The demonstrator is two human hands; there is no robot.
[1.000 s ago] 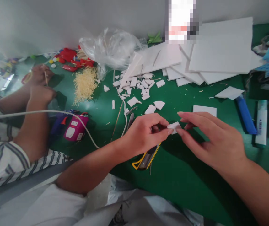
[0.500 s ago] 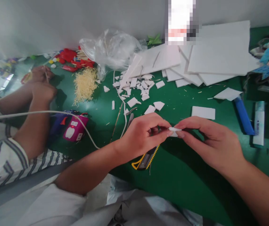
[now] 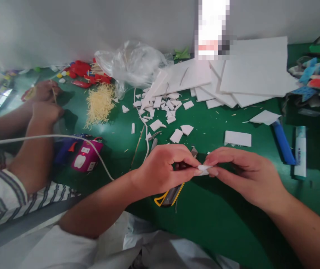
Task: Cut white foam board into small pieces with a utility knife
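Both hands (image 3: 201, 170) pinch foam scrap (image 3: 204, 169).

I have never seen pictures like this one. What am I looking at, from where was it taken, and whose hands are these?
There is no machine here. The picture comes from a camera worn on a person's head, looking down at that person's own two hands. The left hand and the right hand meet in the middle and together pinch a small white piece.

Under the left hand lies a yellow cutter knife on the green table. Further back are many white scraps, large white boards, a clear plastic bag and a pile of thin pale sticks.

At the far left, a second person in a striped sleeve works with their own hands.
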